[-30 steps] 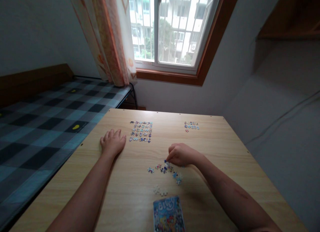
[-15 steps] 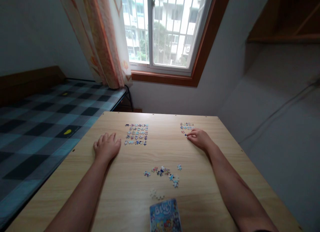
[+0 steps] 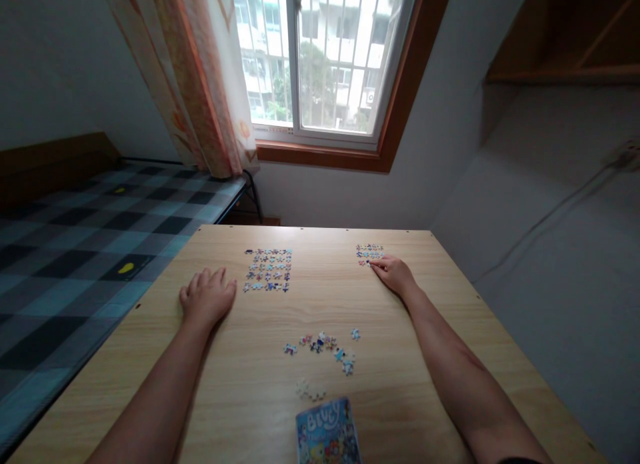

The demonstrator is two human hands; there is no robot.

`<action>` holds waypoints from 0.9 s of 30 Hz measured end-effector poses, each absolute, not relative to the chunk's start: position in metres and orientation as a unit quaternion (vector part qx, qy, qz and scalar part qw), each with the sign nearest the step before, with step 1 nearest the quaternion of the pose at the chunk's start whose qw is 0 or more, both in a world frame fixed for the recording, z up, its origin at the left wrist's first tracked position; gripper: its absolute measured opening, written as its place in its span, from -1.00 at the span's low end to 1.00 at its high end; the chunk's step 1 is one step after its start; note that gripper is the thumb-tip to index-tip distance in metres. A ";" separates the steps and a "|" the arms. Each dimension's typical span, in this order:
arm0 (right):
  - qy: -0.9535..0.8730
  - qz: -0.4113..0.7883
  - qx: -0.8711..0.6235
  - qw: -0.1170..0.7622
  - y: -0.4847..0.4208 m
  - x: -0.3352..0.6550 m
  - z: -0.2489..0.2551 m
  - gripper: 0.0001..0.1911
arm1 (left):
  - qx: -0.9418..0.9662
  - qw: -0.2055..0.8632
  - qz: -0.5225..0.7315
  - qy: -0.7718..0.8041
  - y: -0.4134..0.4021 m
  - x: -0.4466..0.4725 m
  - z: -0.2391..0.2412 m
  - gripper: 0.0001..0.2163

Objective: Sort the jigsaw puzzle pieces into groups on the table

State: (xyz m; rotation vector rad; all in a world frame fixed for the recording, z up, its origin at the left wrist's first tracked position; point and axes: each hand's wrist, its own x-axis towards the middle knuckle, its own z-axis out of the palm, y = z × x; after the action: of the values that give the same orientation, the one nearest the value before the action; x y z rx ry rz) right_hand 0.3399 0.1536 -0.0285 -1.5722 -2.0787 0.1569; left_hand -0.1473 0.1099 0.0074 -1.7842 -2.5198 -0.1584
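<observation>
My left hand lies flat and open on the wooden table, just left of a sorted grid of puzzle pieces. My right hand reaches to the far right of the table, its fingertips pinched on a small puzzle piece at the lower edge of a smaller group of pieces. Loose pieces are scattered in the middle between my forearms. Two pale pieces lie face down nearer to me.
A blue puzzle box lies at the table's near edge. A bed with a checked blue cover runs along the left side. Behind the table are a window, an orange curtain and grey walls.
My right hand left the loose pile in the middle with a piece and moved to the small group at the far right. The left hand stayed flat.
</observation>
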 end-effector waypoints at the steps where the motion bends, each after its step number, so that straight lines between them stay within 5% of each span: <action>1: -0.766 0.058 -0.581 0.269 0.153 0.340 -0.028 -0.75 | -0.577 0.022 -0.052 -0.815 0.110 -0.147 0.007 -0.41; 9: -0.790 0.102 -0.520 0.306 0.137 0.313 -0.012 -0.80 | -0.576 0.012 -0.071 -0.815 0.109 -0.147 0.005 -0.42; 16: -0.935 0.169 -0.226 0.216 0.074 0.204 0.017 -0.85 | -0.575 0.009 -0.093 -0.813 0.111 -0.150 -0.001 -0.43; 23: -0.959 0.090 -0.218 0.157 0.056 0.182 0.021 -0.84 | -0.696 0.054 -0.308 -0.647 0.097 -0.138 0.024 -0.70; 27: -0.940 0.051 -0.302 0.148 0.070 0.200 0.023 -0.82 | -0.835 -0.120 -0.193 -0.501 0.083 -0.101 0.051 -0.81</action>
State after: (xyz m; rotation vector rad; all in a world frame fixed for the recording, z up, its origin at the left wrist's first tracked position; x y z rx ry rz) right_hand 0.1998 0.0702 0.0231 -0.8679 -2.7042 0.1457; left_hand -0.1009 0.0827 0.0514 -2.8442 -1.7084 -0.6582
